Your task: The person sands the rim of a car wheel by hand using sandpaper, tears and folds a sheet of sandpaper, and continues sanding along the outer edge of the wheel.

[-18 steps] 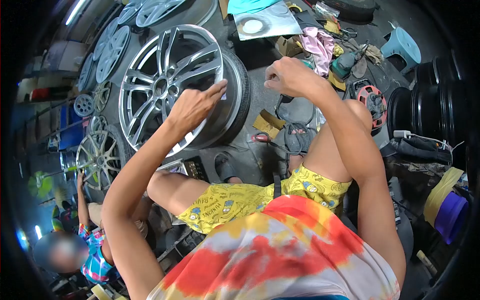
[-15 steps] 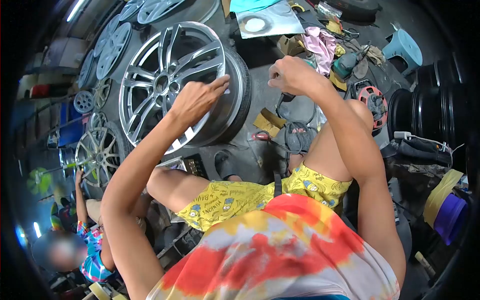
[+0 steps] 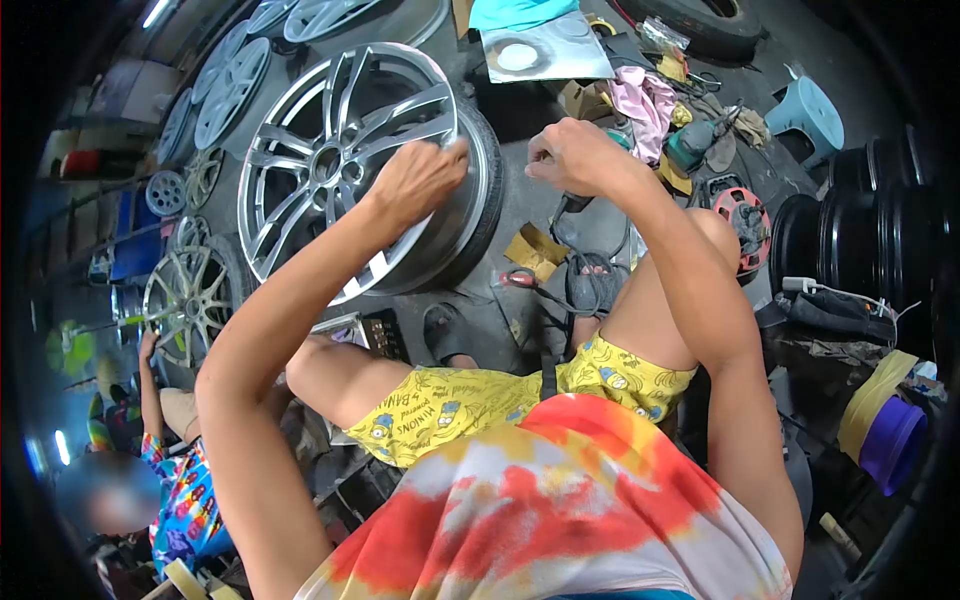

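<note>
A silver multi-spoke alloy wheel (image 3: pixel 400 119) lies in front of me, slightly tilted, with a black tyre (image 3: pixel 489 178) behind its right side. My left hand (image 3: pixel 420 184) is at the wheel's right edge, fingers curled in; whether it touches the lip or holds anything is hidden. To the right, my right hand (image 3: pixel 582 158) hangs over the floor, apart from the wheel. Its fingers are bent together in a pinch, and what lies between them cannot be made out. Below it a cord runs from a dark tool end (image 3: pixel 574 203).
A green power tool (image 3: pixel 692 145) and a pink cloth (image 3: pixel 641 100) lie at the right. Beyond them stands a blue stool (image 3: pixel 808 118). Black rims (image 3: pixel 850 235) stack at far right. Another person's patterned shirt (image 3: pixel 188 505) shows at lower left, near another wheel (image 3: pixel 190 305).
My left hand's stretched fingers have curled in, and the hand has shifted slightly right along the wheel's edge. My right hand has moved slightly left, still bent. The view has turned a little.
</note>
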A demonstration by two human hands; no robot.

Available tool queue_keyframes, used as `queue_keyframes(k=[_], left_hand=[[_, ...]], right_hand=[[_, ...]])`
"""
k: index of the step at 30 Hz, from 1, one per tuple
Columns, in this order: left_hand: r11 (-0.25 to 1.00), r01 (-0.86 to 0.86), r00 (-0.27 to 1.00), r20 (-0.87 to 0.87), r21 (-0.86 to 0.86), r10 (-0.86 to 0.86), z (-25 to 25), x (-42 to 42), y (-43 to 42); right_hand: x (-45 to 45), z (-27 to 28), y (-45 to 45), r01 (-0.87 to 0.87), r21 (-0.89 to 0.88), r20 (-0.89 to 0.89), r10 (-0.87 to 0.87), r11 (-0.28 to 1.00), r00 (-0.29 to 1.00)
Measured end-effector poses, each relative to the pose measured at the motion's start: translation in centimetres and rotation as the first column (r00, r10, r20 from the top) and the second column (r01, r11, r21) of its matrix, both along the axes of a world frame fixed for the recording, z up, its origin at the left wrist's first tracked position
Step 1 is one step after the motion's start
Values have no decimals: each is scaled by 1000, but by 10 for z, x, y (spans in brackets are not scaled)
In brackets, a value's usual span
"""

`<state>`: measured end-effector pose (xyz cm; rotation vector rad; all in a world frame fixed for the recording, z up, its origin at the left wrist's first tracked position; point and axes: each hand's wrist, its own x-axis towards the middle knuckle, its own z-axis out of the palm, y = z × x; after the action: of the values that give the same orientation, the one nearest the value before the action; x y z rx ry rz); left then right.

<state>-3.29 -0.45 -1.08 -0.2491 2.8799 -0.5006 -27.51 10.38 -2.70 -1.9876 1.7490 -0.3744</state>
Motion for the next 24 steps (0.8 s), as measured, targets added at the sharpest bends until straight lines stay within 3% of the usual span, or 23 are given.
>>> queue_keyframes(k=[2,3,6,7,10,12,15,18,20,24], left_hand=[[994,59,998,17,92,-61,3,14,12],[993,15,985,171,119,-36,9,17,19],[980,0,994,103,201,-22,6,18,-3],[979,7,1000,-3,202,-7,4,18,-12],[983,-3,999,-35,184,9,4,19,-19],[969,-74,997,32,238,68,8,39,-4],[958,83,995,25,275,-94,10,82,8],[971,63,996,40,232,-74,13,85,7],[986,65,998,-8,152,-64,11,65,1],[989,0,998,-69,151,11,-9,28,-18]], right_hand=[[-1,0,7,19,-85,-10,-20,996,1000],[-3,-3,6,13,-86,-8,-13,996,1000],[-3,-14,2,-4,-44,-21,3,999,1000],[-1,-15,-1,-9,-53,-20,8,999,1000],[2,-12,-5,-14,-63,-15,13,998,1000],[3,-11,0,1,-54,-4,-2,999,1000],[3,-10,6,21,-34,-12,-21,999,1000],[9,-13,1,4,40,-78,-1,999,997],[13,-16,-5,-5,4,-40,5,1000,999],[11,-20,-11,-55,-70,-46,51,996,998]])
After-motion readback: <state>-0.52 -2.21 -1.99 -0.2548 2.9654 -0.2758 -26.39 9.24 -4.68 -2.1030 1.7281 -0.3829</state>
